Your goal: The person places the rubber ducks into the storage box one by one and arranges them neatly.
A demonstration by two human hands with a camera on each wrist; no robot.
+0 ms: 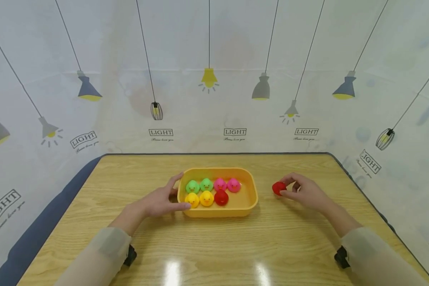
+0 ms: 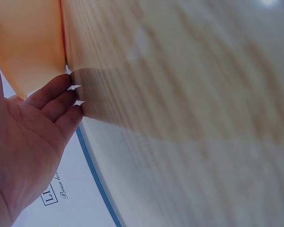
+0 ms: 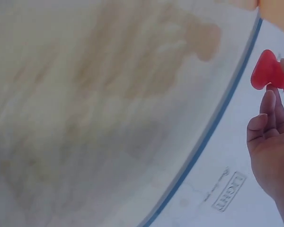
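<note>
A yellow-orange plastic tray (image 1: 218,213) stands on the table with rubber ducks inside. Its back row has two green ducks (image 1: 206,185) and two pink ducks (image 1: 234,185); in front are two yellow ducks (image 1: 206,198) and a red duck (image 1: 221,198). My left hand (image 1: 157,202) grips the tray's left end, thumb along the near rim and index finger at the far corner. In the left wrist view, the other fingers (image 2: 57,104) lie by the tray's side wall. Right of the tray, my right hand (image 1: 307,193) pinches another red duck (image 3: 266,71) between thumb and fingers, close over the table.
The wooden table (image 1: 214,250) has a dark edge along its back and sides. A white cloth backdrop (image 1: 186,51) printed with lamps hangs behind it and around both sides. Bare tray floor shows at its right end.
</note>
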